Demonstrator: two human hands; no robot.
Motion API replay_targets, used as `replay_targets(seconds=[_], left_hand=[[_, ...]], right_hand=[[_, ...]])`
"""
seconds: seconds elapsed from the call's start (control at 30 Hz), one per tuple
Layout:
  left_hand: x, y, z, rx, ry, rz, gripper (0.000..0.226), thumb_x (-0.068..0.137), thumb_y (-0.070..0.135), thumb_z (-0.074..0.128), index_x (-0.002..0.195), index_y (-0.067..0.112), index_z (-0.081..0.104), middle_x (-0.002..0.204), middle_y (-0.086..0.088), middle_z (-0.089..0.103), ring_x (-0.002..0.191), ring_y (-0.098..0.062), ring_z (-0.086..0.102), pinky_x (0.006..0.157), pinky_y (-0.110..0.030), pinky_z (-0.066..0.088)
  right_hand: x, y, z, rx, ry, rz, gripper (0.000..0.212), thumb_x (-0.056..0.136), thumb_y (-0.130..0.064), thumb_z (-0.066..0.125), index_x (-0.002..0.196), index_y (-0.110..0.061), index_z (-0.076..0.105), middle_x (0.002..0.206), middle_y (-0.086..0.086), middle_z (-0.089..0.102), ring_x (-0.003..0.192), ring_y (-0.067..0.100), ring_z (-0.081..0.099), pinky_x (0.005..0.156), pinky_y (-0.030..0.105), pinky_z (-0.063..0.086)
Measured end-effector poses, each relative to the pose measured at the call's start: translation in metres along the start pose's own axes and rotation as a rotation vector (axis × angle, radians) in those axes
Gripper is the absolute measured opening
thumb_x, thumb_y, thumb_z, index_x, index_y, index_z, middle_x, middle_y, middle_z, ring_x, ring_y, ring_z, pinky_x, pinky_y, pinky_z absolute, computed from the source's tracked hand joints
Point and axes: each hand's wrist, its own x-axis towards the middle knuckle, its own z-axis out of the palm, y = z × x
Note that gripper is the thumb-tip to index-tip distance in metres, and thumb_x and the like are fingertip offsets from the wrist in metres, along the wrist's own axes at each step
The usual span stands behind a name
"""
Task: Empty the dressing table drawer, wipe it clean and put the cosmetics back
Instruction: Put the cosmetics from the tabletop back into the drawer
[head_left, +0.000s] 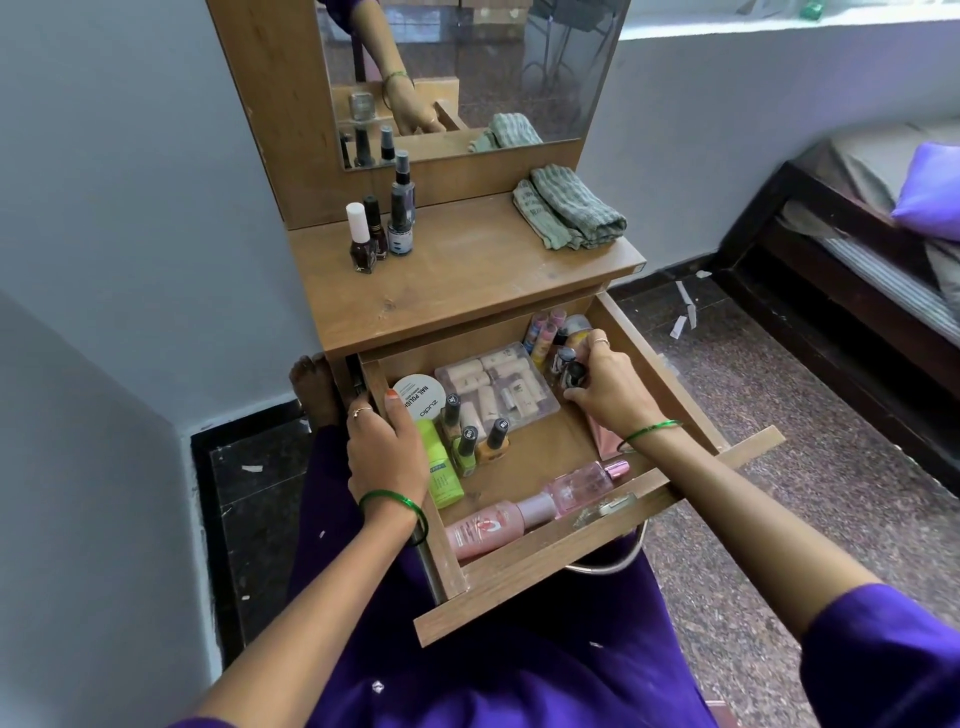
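Fingers (576, 358) of the right hand (605, 384) are curled around a small dark bottle (571, 370) in the far right corner of the open drawer (540, 571), and the bottle is gripped between the fingertips and the thumb. Just beside it, toward the back wall, stand a few small tubes (543, 327). The left hand (384, 447) is closed on the left wall of the drawer, with the thumb inside and the other fingers outside.

Between the two hands, on the drawer floor, lie a clear plastic case (498, 384) with pale small items, a round white tub (418, 402), three nail polish bottles (475, 441) and a lime-green tube (441, 473). Near the front wall, two pink bottles (535, 506) lie on their sides.

On the table top (467, 280) three bottles (379, 228) stand at the left, and a folded grey-green cloth (569, 208) lies at the right, well apart from both hands.
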Motion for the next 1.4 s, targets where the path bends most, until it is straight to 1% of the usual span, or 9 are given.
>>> replay_targets(seconds=[0.17, 0.3, 0.43, 0.53, 0.63, 0.77, 1.0, 1.23, 1.4], left_hand=[[0.0, -0.001, 0.001, 0.001, 0.001, 0.01, 0.039, 0.1, 0.041, 0.032, 0.114, 0.01, 0.05, 0.114, -0.011, 0.06, 0.1, -0.032, 0.058, 0.067, -0.035, 0.036], [-0.001, 0.0, 0.0, 0.006, 0.005, 0.002, 0.039, 0.1, 0.04, 0.032, 0.118, 0.01, 0.049, 0.115, -0.01, 0.06, 0.101, -0.032, 0.058, 0.067, -0.034, 0.035], [-0.002, 0.0, 0.0, 0.014, 0.005, 0.0, 0.039, 0.1, 0.041, 0.031, 0.116, 0.011, 0.05, 0.113, -0.009, 0.06, 0.099, -0.03, 0.059, 0.066, -0.033, 0.035], [-0.001, -0.003, 0.002, 0.003, 0.003, -0.005, 0.039, 0.099, 0.043, 0.031, 0.117, 0.013, 0.049, 0.115, -0.007, 0.059, 0.102, -0.029, 0.058, 0.068, -0.034, 0.035], [0.0, -0.005, 0.003, -0.005, -0.002, -0.003, 0.039, 0.099, 0.044, 0.03, 0.115, 0.015, 0.049, 0.115, -0.005, 0.059, 0.101, -0.027, 0.058, 0.068, -0.034, 0.035], [-0.001, -0.003, 0.003, 0.002, 0.006, -0.001, 0.039, 0.098, 0.044, 0.031, 0.113, 0.013, 0.05, 0.114, -0.006, 0.059, 0.102, -0.028, 0.058, 0.065, -0.034, 0.033], [-0.001, -0.004, 0.002, 0.003, 0.008, 0.017, 0.04, 0.099, 0.043, 0.031, 0.113, 0.013, 0.051, 0.115, -0.007, 0.059, 0.102, -0.029, 0.058, 0.066, -0.034, 0.038], [0.0, -0.004, 0.002, -0.003, 0.015, 0.022, 0.041, 0.099, 0.042, 0.031, 0.121, 0.013, 0.05, 0.119, -0.007, 0.057, 0.106, -0.029, 0.057, 0.073, -0.041, 0.044], [0.0, -0.004, 0.001, -0.002, 0.014, 0.027, 0.042, 0.098, 0.042, 0.031, 0.123, 0.013, 0.049, 0.121, -0.007, 0.057, 0.107, -0.029, 0.057, 0.077, -0.043, 0.047]], right_hand=[[0.0, 0.002, -0.006, 0.001, -0.024, 0.056, 0.055, 0.074, -0.008, 0.075, 0.115, -0.004, 0.04, 0.109, 0.016, 0.062, 0.1, 0.029, 0.063, 0.076, 0.031, 0.05], [0.001, 0.006, -0.023, -0.014, 0.052, 0.095, 0.033, 0.074, -0.01, 0.075, 0.093, -0.01, 0.048, 0.087, 0.011, 0.065, 0.08, 0.026, 0.064, 0.065, 0.033, 0.05], [0.002, -0.018, -0.039, 0.009, 0.107, 0.055, 0.027, 0.076, -0.009, 0.072, 0.095, -0.009, 0.052, 0.084, 0.008, 0.063, 0.078, 0.023, 0.061, 0.07, 0.037, 0.054], [0.006, -0.055, -0.047, 0.018, 0.107, -0.091, 0.025, 0.076, -0.013, 0.073, 0.093, -0.012, 0.054, 0.084, 0.002, 0.061, 0.076, 0.018, 0.057, 0.063, 0.023, 0.047], [0.013, -0.097, -0.048, -0.048, 0.099, -0.323, 0.029, 0.082, -0.025, 0.068, 0.106, -0.014, 0.055, 0.105, 0.002, 0.06, 0.101, 0.02, 0.055, 0.08, 0.022, 0.039], [0.036, -0.158, -0.049, -0.135, 0.07, -0.629, 0.043, 0.088, -0.019, 0.06, 0.129, -0.016, 0.049, 0.135, 0.0, 0.05, 0.132, 0.019, 0.036, 0.105, 0.022, 0.023], [0.073, -0.216, -0.039, -0.412, -0.038, -0.785, 0.062, 0.086, 0.003, 0.048, 0.141, -0.023, 0.038, 0.146, -0.003, 0.04, 0.144, 0.019, 0.017, 0.116, 0.037, 0.022], [0.077, -0.228, -0.024, -0.597, 0.058, -0.802, 0.054, 0.083, 0.005, 0.046, 0.128, -0.025, 0.052, 0.126, 0.003, 0.056, 0.124, 0.021, 0.047, 0.107, 0.033, 0.027], [0.07, -0.229, -0.021, -0.585, 0.128, -0.866, 0.048, 0.08, 0.01, 0.045, 0.115, -0.02, 0.06, 0.119, 0.004, 0.061, 0.115, 0.024, 0.051, 0.104, 0.033, 0.03]])
